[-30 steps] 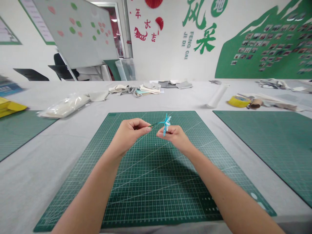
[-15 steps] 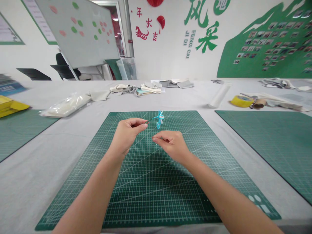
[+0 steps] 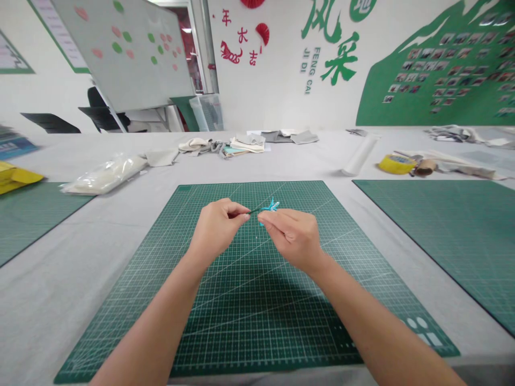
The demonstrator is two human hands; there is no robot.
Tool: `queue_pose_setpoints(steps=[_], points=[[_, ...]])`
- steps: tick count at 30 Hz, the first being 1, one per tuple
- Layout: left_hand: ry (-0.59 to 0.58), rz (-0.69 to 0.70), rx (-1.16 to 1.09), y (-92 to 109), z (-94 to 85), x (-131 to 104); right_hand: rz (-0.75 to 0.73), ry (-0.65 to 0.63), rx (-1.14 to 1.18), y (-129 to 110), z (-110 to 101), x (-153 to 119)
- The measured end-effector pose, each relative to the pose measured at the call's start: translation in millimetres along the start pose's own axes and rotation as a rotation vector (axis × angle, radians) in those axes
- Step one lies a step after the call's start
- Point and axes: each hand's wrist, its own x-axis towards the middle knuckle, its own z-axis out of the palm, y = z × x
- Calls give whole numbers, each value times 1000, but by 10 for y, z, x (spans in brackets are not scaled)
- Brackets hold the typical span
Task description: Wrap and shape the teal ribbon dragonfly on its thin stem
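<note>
Nearest to the person, on the worktop [image 3: 116, 230], lies a green cutting mat [image 3: 241, 332] with a fine white grid, and both forearms reach over it. Above the farther part of this mat, the left hand [image 3: 219, 228] pinches a thin dark green stem [image 3: 255, 210] between thumb and fingers. At the other end of the stem is a small blue flower [image 3: 272, 205] with white beads, held in the air between the two hands. The right hand [image 3: 295, 236] is at the flower and covers a part of it; its fingers are bent close to the thumb, but one cannot tell if they pinch a petal.

On each side lies one more mat, the left mat [image 3: 36, 214] and the right mat [image 3: 450, 236]. Farther away, a clear plastic bag [image 3: 107, 174] is at the left, and a yellow tape roll [image 3: 396, 163] is at the right, just beside a brown cardboard tube [image 3: 425, 167]. Pieces of cloth [image 3: 247, 142] lie near the far edge. Behind them stand a translucent box [image 3: 207, 112] and a tilted whiteboard [image 3: 132, 64] with pink and green stickers.
</note>
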Motion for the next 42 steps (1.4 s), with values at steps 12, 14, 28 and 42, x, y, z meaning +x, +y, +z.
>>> queue_pose_setpoints(steps=[12,14,28,42], points=[[-218,167,118,-17,57,-41,140,7,55,104,20,11],[-250,195,125,-13,45,-42,169,14,77,132,33,13],[-315,260,43,54,-70,-58,419,-201,338,325,43,95],[-151,-38,-516,10,-62,24,905,-367,1061,402,179,54]])
